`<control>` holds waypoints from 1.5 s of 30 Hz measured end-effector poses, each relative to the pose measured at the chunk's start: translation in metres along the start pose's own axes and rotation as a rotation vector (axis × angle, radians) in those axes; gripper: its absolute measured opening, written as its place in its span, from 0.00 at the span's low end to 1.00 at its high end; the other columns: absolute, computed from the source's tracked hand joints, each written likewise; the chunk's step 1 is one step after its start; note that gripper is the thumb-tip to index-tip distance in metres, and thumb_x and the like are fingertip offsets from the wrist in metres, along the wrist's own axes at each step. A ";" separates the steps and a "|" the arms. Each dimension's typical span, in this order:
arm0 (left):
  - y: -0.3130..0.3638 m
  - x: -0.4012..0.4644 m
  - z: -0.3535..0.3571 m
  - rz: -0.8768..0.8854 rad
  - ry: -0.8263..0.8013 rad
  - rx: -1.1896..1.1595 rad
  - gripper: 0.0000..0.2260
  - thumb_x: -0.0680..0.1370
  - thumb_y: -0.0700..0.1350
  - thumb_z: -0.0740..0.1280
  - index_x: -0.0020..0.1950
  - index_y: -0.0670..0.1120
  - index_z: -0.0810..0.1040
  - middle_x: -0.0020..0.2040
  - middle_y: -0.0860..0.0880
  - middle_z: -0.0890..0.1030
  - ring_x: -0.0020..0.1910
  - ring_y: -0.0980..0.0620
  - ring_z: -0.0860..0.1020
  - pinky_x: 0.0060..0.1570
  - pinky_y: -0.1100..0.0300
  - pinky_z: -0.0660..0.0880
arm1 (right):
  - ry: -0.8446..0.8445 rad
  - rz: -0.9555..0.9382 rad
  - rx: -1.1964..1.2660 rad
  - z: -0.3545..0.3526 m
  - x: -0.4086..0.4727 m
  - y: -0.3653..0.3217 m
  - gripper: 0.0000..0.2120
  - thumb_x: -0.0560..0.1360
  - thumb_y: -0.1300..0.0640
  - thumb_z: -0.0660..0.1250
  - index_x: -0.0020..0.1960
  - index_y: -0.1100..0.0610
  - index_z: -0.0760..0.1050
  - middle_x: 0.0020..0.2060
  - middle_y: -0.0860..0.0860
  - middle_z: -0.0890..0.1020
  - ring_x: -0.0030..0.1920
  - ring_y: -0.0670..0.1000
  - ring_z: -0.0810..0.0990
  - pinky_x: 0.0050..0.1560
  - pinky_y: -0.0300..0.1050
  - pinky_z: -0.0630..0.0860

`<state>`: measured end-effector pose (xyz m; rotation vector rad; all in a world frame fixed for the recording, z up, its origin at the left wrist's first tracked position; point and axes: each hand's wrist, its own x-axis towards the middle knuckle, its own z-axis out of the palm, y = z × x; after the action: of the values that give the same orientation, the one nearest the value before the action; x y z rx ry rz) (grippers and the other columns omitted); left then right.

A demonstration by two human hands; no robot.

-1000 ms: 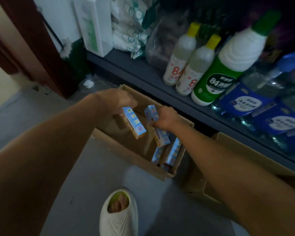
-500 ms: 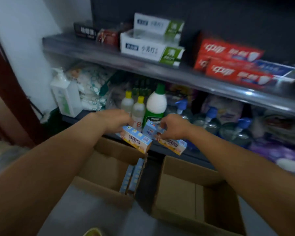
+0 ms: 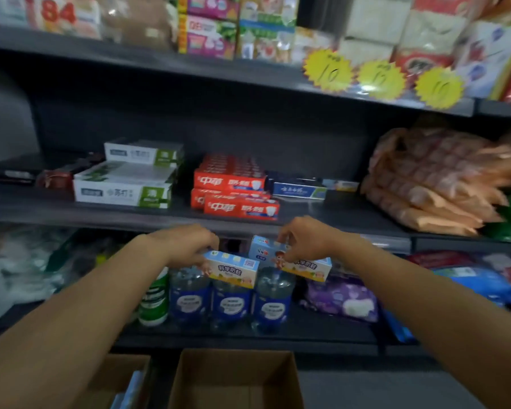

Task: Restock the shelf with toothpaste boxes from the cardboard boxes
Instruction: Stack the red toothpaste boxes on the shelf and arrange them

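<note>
My left hand [image 3: 186, 246] grips one light blue and yellow toothpaste box [image 3: 233, 270] by its end, just below the front edge of the toothpaste shelf [image 3: 322, 216]. My right hand [image 3: 304, 239] holds two more such boxes [image 3: 304, 265], one stacked on the other. On the shelf lie white and green toothpaste boxes [image 3: 124, 184], red toothpaste boxes [image 3: 236, 196] and a blue one [image 3: 298, 190]. Two cardboard boxes stand on the floor: the left one [image 3: 121, 385] shows blue boxes inside, the right one [image 3: 236, 379] looks bare.
Blue-labelled bottles [image 3: 230, 302] and a green-labelled bottle [image 3: 154, 302] stand on the lower shelf behind my hands. Orange packets [image 3: 437, 184] fill the shelf's right end. The top shelf carries packaged goods and yellow price tags [image 3: 381, 78].
My view has risen from the floor boxes to the shelves. Both hands have lifted the toothpaste boxes out of the left cardboard box up to just below the toothpaste shelf.
</note>
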<state>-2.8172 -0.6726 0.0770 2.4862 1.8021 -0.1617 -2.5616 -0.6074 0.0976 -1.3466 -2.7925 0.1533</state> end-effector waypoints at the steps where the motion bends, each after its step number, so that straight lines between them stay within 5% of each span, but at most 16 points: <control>1: 0.012 0.010 -0.010 0.012 0.007 -0.001 0.09 0.76 0.51 0.70 0.54 0.53 0.75 0.53 0.53 0.77 0.50 0.52 0.75 0.50 0.52 0.75 | 0.011 0.020 -0.012 -0.010 -0.007 0.013 0.15 0.70 0.50 0.74 0.54 0.54 0.80 0.39 0.46 0.75 0.42 0.49 0.75 0.42 0.44 0.72; 17: 0.123 0.175 -0.093 0.146 0.137 0.081 0.09 0.76 0.49 0.69 0.54 0.50 0.76 0.52 0.51 0.77 0.50 0.49 0.75 0.50 0.48 0.75 | 0.124 0.219 -0.110 -0.080 -0.007 0.196 0.11 0.70 0.54 0.73 0.50 0.55 0.78 0.36 0.45 0.75 0.42 0.50 0.76 0.46 0.48 0.76; 31: 0.135 0.318 -0.090 0.018 0.112 0.092 0.09 0.77 0.50 0.68 0.55 0.49 0.76 0.53 0.49 0.76 0.51 0.48 0.75 0.48 0.52 0.74 | 0.114 0.231 -0.190 -0.075 0.120 0.344 0.21 0.73 0.54 0.71 0.64 0.54 0.75 0.61 0.52 0.76 0.59 0.54 0.76 0.57 0.45 0.74; 45: 0.120 0.392 -0.082 -0.076 0.041 0.060 0.18 0.78 0.50 0.66 0.68 0.50 0.72 0.63 0.46 0.74 0.59 0.46 0.74 0.54 0.55 0.72 | 0.115 0.264 -0.111 -0.046 0.227 0.412 0.23 0.71 0.55 0.73 0.64 0.52 0.75 0.63 0.53 0.77 0.59 0.55 0.77 0.58 0.47 0.76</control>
<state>-2.5791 -0.3308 0.1087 2.4791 1.9378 -0.1725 -2.3784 -0.1716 0.0979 -1.6881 -2.5548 -0.0717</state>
